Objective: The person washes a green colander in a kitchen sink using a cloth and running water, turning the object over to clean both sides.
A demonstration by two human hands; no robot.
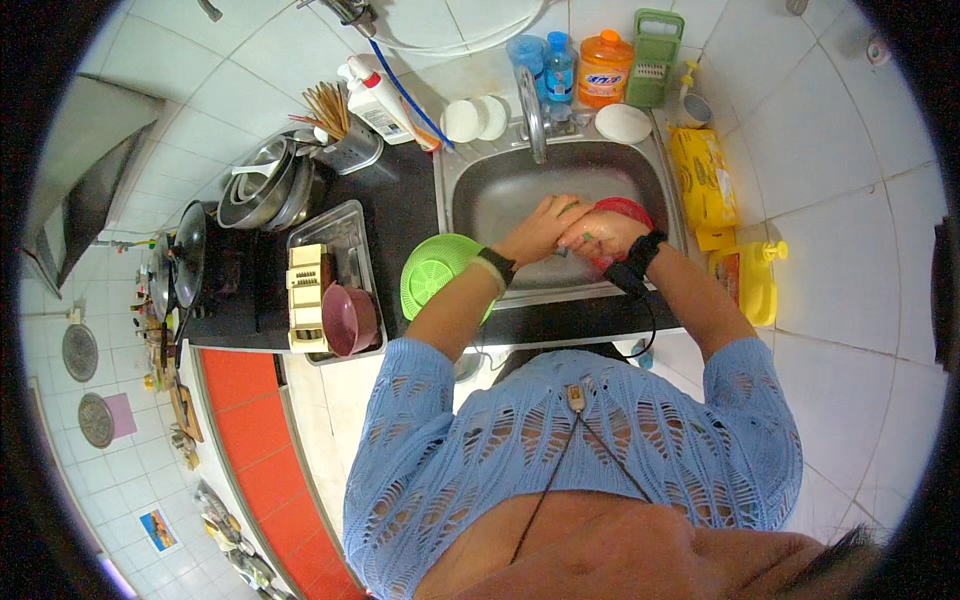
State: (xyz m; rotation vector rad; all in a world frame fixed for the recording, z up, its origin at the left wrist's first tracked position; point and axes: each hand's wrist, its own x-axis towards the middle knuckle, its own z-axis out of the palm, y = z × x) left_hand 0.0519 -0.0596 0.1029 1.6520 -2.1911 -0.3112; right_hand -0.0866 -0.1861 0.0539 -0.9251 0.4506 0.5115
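Observation:
My left hand (541,225) and my right hand (609,231) meet over the stainless steel sink (495,176), the fingers of one against the other. Small green bits cling to the fingers of both, and the skin looks wet. Whatever may lie between the palms is hidden. Under and behind my right hand is a red plastic container (626,208), largely covered by the hand. A bright green plastic colander (435,274) stands on the counter just left of the sink, partly under my left forearm. The curved faucet (532,120) hangs over the basin, behind the hands.
Left on the black counter are a clear tray (349,225), a cream grater (306,296), a mauve bowl (349,319) and stacked steel pots (259,187). Bottles, including an orange detergent jug (604,71), and a green grater (654,60) line the back. A yellow jug (754,281) stands right.

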